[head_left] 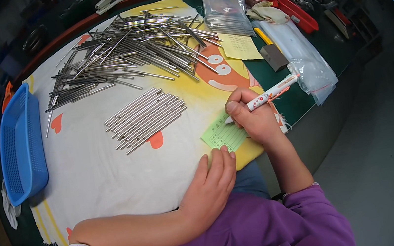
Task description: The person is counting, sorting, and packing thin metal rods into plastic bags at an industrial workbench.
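Observation:
My right hand point(255, 119) is closed round a white pen point(272, 92) with an orange clip, its tip down on a small green paper slip point(221, 132). The slip carries printed lines and lies at the near right edge of the cloth. My left hand point(212, 178) lies flat with its fingers stretched, the fingertips at the slip's lower edge. To the left of the slip, a neat row of thin metal rods point(146, 118) rests on the cloth. Beyond it spreads a large loose heap of similar rods point(123, 50).
A patterned cloth point(96, 186) covers the table. A blue plastic basket point(36, 144) stands at the left edge. Along the right lie a yellow note point(241, 46), a dark block point(274, 57), clear plastic bags point(226, 7) and a red tray point(298, 14). A stapler point(111, 0) sits at the back.

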`<state>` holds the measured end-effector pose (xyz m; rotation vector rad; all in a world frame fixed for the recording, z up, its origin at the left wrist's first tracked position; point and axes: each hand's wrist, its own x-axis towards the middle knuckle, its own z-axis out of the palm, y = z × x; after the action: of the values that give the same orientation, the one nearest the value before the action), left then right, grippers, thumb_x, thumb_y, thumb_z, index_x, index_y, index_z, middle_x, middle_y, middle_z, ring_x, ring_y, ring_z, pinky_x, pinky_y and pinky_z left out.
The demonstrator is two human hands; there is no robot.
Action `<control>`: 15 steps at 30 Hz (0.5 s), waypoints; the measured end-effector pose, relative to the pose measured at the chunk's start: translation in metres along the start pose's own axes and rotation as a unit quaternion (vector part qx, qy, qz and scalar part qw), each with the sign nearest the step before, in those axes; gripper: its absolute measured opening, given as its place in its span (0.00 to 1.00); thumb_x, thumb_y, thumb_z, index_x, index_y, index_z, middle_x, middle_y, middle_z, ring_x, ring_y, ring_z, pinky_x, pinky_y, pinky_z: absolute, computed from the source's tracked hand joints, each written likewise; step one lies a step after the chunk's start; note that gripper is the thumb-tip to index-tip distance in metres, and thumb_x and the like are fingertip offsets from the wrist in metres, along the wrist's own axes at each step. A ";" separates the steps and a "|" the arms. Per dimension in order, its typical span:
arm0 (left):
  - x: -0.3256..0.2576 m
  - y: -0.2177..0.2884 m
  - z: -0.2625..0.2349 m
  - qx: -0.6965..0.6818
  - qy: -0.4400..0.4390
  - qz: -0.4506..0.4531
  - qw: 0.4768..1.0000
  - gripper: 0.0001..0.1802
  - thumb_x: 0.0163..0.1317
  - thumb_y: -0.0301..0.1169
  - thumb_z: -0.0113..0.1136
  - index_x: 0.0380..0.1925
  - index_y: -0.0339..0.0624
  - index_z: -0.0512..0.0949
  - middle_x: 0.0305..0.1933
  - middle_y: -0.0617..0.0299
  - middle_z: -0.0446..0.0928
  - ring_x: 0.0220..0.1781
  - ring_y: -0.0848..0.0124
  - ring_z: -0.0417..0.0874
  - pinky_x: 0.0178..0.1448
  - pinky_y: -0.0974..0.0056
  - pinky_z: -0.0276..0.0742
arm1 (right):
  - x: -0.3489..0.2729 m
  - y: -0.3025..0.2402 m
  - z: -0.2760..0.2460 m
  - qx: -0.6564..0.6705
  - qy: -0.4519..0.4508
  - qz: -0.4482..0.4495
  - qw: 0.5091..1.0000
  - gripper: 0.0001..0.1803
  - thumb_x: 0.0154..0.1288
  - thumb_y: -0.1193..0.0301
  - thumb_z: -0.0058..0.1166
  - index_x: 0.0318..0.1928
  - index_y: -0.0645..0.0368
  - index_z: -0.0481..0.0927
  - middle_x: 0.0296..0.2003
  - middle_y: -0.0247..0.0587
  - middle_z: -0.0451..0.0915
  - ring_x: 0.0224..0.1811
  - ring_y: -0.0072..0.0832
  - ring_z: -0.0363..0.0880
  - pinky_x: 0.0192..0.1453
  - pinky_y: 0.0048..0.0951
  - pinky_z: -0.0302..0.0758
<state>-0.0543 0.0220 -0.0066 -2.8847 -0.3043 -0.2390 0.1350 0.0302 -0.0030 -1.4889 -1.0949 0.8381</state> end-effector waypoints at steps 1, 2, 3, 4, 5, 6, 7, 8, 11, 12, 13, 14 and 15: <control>0.000 0.000 0.000 0.002 0.003 0.000 1.000 0.26 0.54 0.33 0.44 0.53 0.31 0.68 0.55 0.46 0.67 0.57 0.57 0.66 0.61 0.58 0.63 | 0.000 0.001 -0.001 0.000 0.000 0.000 1.000 0.14 0.60 0.65 0.56 0.25 0.60 0.70 0.17 0.26 0.69 0.21 0.11 0.64 0.25 0.17 0.63; 0.000 0.000 0.001 0.004 0.005 0.000 1.000 0.26 0.54 0.33 0.44 0.53 0.30 0.68 0.55 0.46 0.67 0.57 0.56 0.66 0.61 0.58 0.63 | 0.000 0.001 -0.002 0.000 -0.009 0.006 1.000 0.13 0.60 0.65 0.56 0.26 0.59 0.70 0.18 0.26 0.70 0.21 0.11 0.64 0.25 0.17 0.63; -0.001 0.000 0.001 0.004 0.004 -0.001 1.000 0.26 0.54 0.33 0.44 0.53 0.30 0.68 0.55 0.46 0.67 0.57 0.56 0.66 0.61 0.58 0.63 | -0.001 0.002 -0.003 0.001 -0.019 0.012 1.000 0.12 0.60 0.65 0.57 0.27 0.59 0.71 0.18 0.26 0.70 0.22 0.10 0.64 0.26 0.16 0.63; -0.001 0.000 0.000 0.003 0.007 -0.001 1.000 0.26 0.53 0.33 0.44 0.53 0.30 0.68 0.55 0.46 0.67 0.56 0.56 0.66 0.60 0.58 0.63 | 0.000 0.003 -0.004 0.002 -0.020 0.012 1.000 0.12 0.60 0.65 0.57 0.27 0.59 0.71 0.18 0.26 0.70 0.22 0.10 0.64 0.26 0.16 0.63; -0.001 -0.001 0.000 0.002 0.010 -0.001 1.000 0.26 0.53 0.33 0.44 0.52 0.30 0.68 0.55 0.46 0.67 0.56 0.56 0.67 0.60 0.58 0.63 | 0.000 0.003 -0.005 0.003 -0.024 0.020 1.000 0.12 0.59 0.66 0.57 0.27 0.59 0.70 0.19 0.26 0.71 0.22 0.10 0.65 0.26 0.16 0.63; -0.001 -0.001 0.001 0.002 0.010 -0.001 1.000 0.26 0.53 0.33 0.44 0.52 0.30 0.68 0.55 0.46 0.67 0.56 0.56 0.67 0.60 0.58 0.63 | 0.000 0.003 -0.006 0.004 -0.027 0.027 0.999 0.12 0.58 0.67 0.58 0.28 0.59 0.70 0.20 0.26 0.71 0.22 0.10 0.65 0.26 0.15 0.63; -0.001 -0.001 0.001 -0.002 0.009 -0.001 1.000 0.26 0.53 0.33 0.44 0.52 0.30 0.68 0.55 0.46 0.67 0.56 0.56 0.67 0.60 0.58 0.63 | -0.001 0.002 -0.005 0.004 -0.027 0.027 0.999 0.12 0.58 0.67 0.58 0.28 0.59 0.70 0.20 0.26 0.71 0.22 0.10 0.65 0.26 0.15 0.63; -0.001 -0.001 0.000 -0.004 0.009 -0.001 1.000 0.26 0.53 0.33 0.44 0.52 0.30 0.68 0.55 0.46 0.67 0.57 0.56 0.67 0.61 0.58 0.63 | -0.002 -0.001 -0.005 0.018 -0.031 0.031 0.999 0.12 0.57 0.68 0.59 0.27 0.59 0.70 0.19 0.26 0.71 0.22 0.10 0.65 0.27 0.15 0.63; 0.000 0.000 0.001 -0.020 0.011 -0.005 1.000 0.26 0.53 0.33 0.45 0.52 0.30 0.68 0.55 0.45 0.67 0.60 0.54 0.66 0.63 0.56 0.61 | -0.002 -0.003 -0.002 0.025 -0.025 0.033 0.999 0.13 0.53 0.69 0.62 0.27 0.59 0.68 0.18 0.26 0.70 0.22 0.09 0.65 0.26 0.15 0.64; 0.001 -0.001 0.001 -0.019 0.012 -0.004 1.000 0.26 0.53 0.33 0.45 0.52 0.30 0.68 0.55 0.45 0.67 0.60 0.54 0.66 0.63 0.56 0.61 | -0.001 -0.002 -0.001 0.018 -0.015 0.034 0.999 0.14 0.51 0.70 0.63 0.26 0.59 0.68 0.18 0.25 0.70 0.22 0.10 0.66 0.26 0.16 0.64; 0.002 -0.001 0.001 -0.028 0.006 -0.001 1.000 0.26 0.54 0.33 0.45 0.52 0.30 0.67 0.55 0.45 0.67 0.61 0.53 0.65 0.64 0.55 0.60 | -0.002 -0.003 -0.001 0.018 -0.014 0.033 0.999 0.14 0.51 0.70 0.63 0.26 0.59 0.68 0.18 0.25 0.70 0.22 0.10 0.66 0.26 0.16 0.64; 0.002 -0.002 0.001 -0.036 -0.001 0.001 0.999 0.26 0.54 0.34 0.45 0.53 0.30 0.67 0.56 0.44 0.66 0.62 0.52 0.64 0.65 0.54 0.59 | -0.003 -0.005 0.000 0.000 -0.008 0.030 1.000 0.15 0.50 0.70 0.64 0.25 0.59 0.67 0.17 0.25 0.69 0.21 0.10 0.65 0.25 0.16 0.64; 0.001 -0.003 0.001 -0.035 -0.002 0.000 0.999 0.26 0.54 0.34 0.45 0.53 0.30 0.67 0.56 0.44 0.66 0.62 0.52 0.64 0.65 0.54 0.59 | -0.003 -0.005 0.001 -0.017 -0.003 0.028 0.999 0.16 0.49 0.70 0.64 0.24 0.59 0.67 0.17 0.25 0.68 0.21 0.10 0.65 0.24 0.17 0.64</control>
<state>-0.0535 0.0250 -0.0069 -2.9538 -0.3016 -0.2489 0.1324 0.0279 0.0019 -1.5526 -1.0812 0.8654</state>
